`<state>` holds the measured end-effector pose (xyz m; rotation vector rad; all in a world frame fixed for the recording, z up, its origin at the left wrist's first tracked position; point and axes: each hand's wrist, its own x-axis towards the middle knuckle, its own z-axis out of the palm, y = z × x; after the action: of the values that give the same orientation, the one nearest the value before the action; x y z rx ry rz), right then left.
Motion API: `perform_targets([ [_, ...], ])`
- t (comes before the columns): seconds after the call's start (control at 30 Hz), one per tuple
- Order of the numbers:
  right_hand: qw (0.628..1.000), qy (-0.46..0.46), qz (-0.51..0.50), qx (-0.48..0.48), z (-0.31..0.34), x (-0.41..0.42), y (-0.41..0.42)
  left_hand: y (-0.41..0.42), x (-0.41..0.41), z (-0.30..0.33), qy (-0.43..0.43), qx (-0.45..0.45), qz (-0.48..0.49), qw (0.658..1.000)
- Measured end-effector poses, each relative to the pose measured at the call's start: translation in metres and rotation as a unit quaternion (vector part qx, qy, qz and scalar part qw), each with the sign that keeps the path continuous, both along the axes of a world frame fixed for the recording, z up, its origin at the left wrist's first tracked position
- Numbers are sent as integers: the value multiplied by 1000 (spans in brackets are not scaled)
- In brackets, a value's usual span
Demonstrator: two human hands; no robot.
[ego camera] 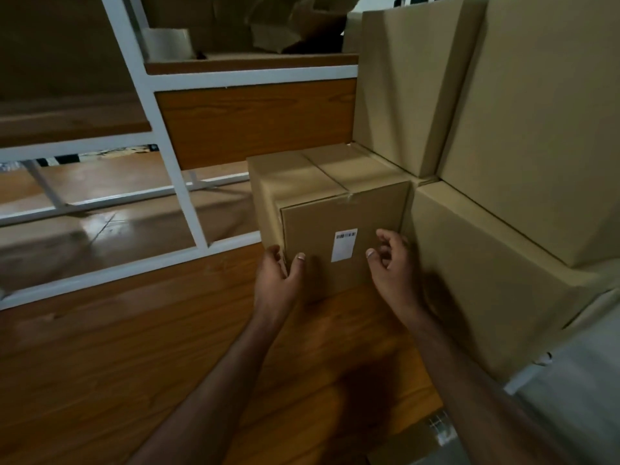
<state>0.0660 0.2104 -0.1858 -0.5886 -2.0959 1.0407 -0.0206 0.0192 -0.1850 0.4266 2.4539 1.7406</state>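
The box [322, 216] stood on the table [117, 364], near its right edge and toward the far side. Its right side sat just beside the big boxes [503, 263], which were stacked up past the table's right edge. A white label [344, 245] was stuck on the front of the box, facing the person.

The left grip [280, 280] held the box at its front left corner, low down. The thumb lay flat on the front and the other fingers curled round onto the left side, so the corner sat pinched between them. The right grip [392, 263] was in front of the box, low and near its right corner, just to the right of the label. Its fingers were bent loosely, with a gap between them and the thumb, and they held nothing. I could not tell if the fingertips touched the box.

The left fingers were mostly hidden behind the corner. The bottom edge of the box was hidden by both grips and by dark shadow. The marks on the label were too small and blurry to read. Behind the table's far edge stood a white frame [167, 156] with a blurry tape roll [167, 45] up high. At the table's near right corner a grey thing [419, 444] was cut off by the right arm, and I could not tell what it was.
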Motion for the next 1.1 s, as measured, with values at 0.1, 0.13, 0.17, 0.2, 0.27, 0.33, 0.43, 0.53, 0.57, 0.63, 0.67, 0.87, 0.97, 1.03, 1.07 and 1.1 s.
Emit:
perform_targets([
  [0.1,1000,-19,-25,2,5,-13,11,13,-9,5,5,-3,23,1000],
  [0.13,999,-22,-29,0,6,-17,13,18,-12,7,14,7,24,1000],
  [0.17,999,-26,-31,0,7,-20,14,22,-15,10,23,18,27,999],
  [0.2,999,-29,-34,0,8,-23,16,26,-18,12,29,28,36,999],
  [0.27,999,-34,-39,2,7,-29,18,31,-24,15,34,44,53,997],
  [0.33,998,-38,-43,6,5,-32,21,33,-27,16,39,49,64,996],
  [0.43,998,-34,-53,7,2,-35,24,32,-28,13,71,45,78,993],
  [0.53,998,-19,-66,10,-1,-37,23,31,-26,10,85,48,77,992],
  [0.57,997,-18,-69,12,-2,-38,23,31,-27,8,85,54,77,992],
  [0.63,997,-17,-70,9,-4,-40,24,31,-26,9,79,63,78,992],
  [0.67,998,-18,-68,-1,-5,-41,24,31,-25,10,78,64,78,992],
  [0.87,998,6,-67,13,-10,-35,17,24,-22,12,61,68,63,994],
  [0.97,997,23,-47,51,-18,-29,1,6,-20,11,70,55,74,993],
  [1.03,996,37,-36,75,-22,-28,-16,-13,-19,11,82,49,92,991],
  [1.07,995,37,-39,86,-21,-28,-26,-24,-18,11,87,49,105,989],
  [1.1,994,35,-44,90,-19,-28,-36,-35,-16,12,91,52,120,987],
])
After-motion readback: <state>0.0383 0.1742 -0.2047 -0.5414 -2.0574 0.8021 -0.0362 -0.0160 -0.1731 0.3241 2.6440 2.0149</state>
